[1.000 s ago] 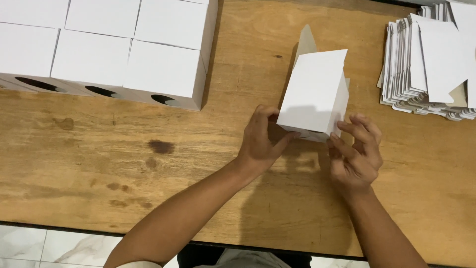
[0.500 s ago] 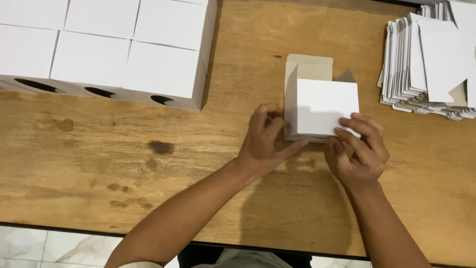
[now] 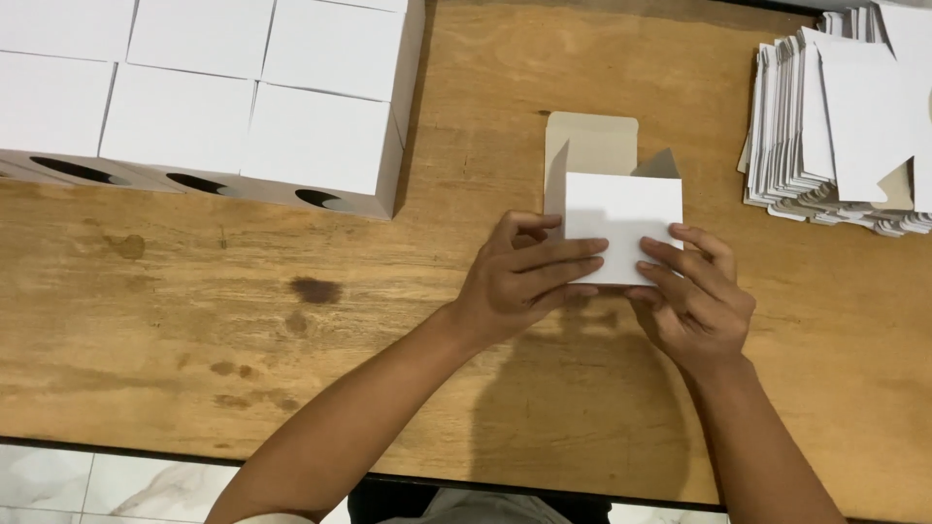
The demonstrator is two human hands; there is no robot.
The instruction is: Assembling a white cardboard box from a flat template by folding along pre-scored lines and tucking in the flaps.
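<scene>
Setting: small hand-packaging workshop or home assembly station. Evidence: bare wooden tabletop (image 3: 243,320), stained and worn, no machinery in view. Well left of the fingers (image 3: 568,254), and farther from the person, rows of finished white boxes (image 3: 243,107) set edge to edge, round cut-outs on their near faces. Well right of the fingers, a stack of flat white carton blanks (image 3: 835,126), unfolded. At the fingers, one white carton (image 3: 621,218) half erected, flap open. Pale marbled floor tiles (image 3: 87,485) below the near tabletop edge
</scene>
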